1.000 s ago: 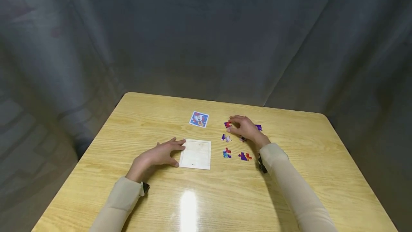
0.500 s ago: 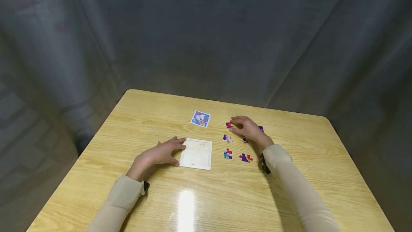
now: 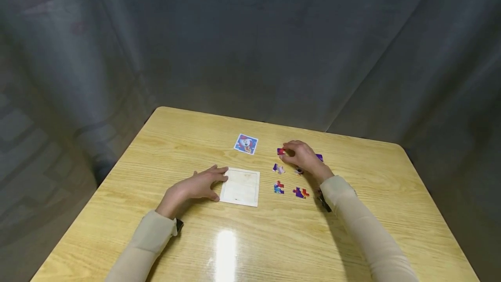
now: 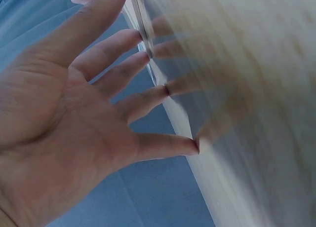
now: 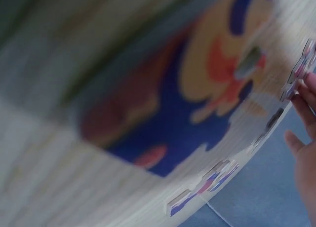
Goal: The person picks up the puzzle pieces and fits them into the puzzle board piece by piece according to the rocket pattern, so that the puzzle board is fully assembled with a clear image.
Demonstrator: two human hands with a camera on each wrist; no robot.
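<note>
My left hand point(image 3: 197, 185) lies at the left edge of a pale square board point(image 3: 239, 187), fingers spread. The left wrist view shows the fingertips of my left hand point(image 4: 94, 108) resting on the table, with the thumb at the board's edge. Farther right, my right hand point(image 3: 303, 156) pinches a red and purple jigsaw piece point(image 3: 280, 151) at the back of the loose pieces. My right hand point(image 5: 306, 133) shows only partly at the edge of the right wrist view. Below it lie a purple and white jigsaw piece point(image 3: 278, 169) and a red and blue jigsaw piece point(image 3: 278, 188).
A picture card point(image 3: 246, 144) lies behind the board. Nearby are a purple and orange piece point(image 3: 301, 193), a dark piece point(image 3: 299, 171) partly under the right hand, and a purple piece point(image 3: 319, 157) behind it. Grey curtains point(image 3: 242, 47) hang beyond the wooden table point(image 3: 188, 142).
The head view has shifted slightly, so things sit a little farther right in it. Both hands keep nearly the same places at the board and the red and purple jigsaw piece.
</note>
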